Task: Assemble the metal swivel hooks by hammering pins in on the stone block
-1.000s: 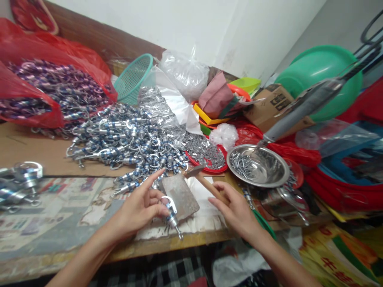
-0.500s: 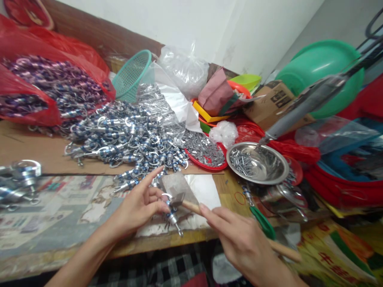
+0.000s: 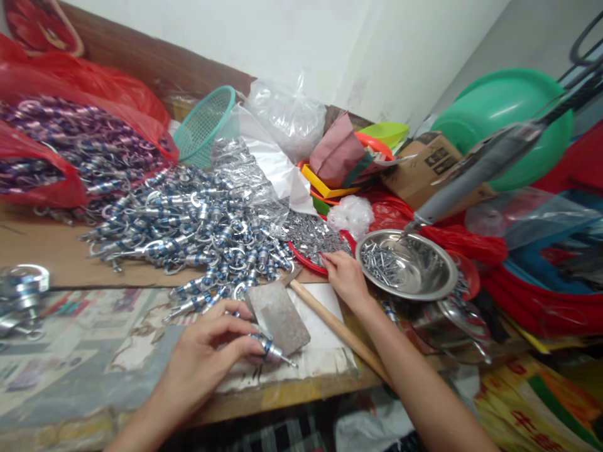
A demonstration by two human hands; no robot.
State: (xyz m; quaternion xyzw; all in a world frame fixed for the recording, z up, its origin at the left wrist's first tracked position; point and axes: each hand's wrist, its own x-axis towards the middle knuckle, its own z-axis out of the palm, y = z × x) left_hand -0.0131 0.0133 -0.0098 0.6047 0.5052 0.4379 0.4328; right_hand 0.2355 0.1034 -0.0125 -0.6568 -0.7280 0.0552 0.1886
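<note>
My left hand (image 3: 211,351) is closed on a silver-and-blue metal fitting (image 3: 271,349), its thin tip pointing right. The fitting is beside a flat grey metal block (image 3: 280,317), and my fingers hide its far end. My right hand (image 3: 346,276) reaches to the front rim of a red plate (image 3: 308,266) heaped with small flat metal pieces (image 3: 315,237). Its fingertips are pinched together at the pile; what is between them is too small to make out. A hammer (image 3: 334,320) lies between my hands, its head by the block and its wooden handle partly under my right forearm.
A large heap of similar fittings (image 3: 188,220) covers the cardboard behind my left hand. Farther left, a red bag (image 3: 70,194) holds purple and blue ones. A steel bowl (image 3: 438,285) with metal pins stands right of the plate, and a grey-handled tool (image 3: 475,172) slants above it.
My right hand has let go of the hammer, which now lies on the table, and has moved up to the red plate. My left hand has shifted slightly left and turned the fitting.
</note>
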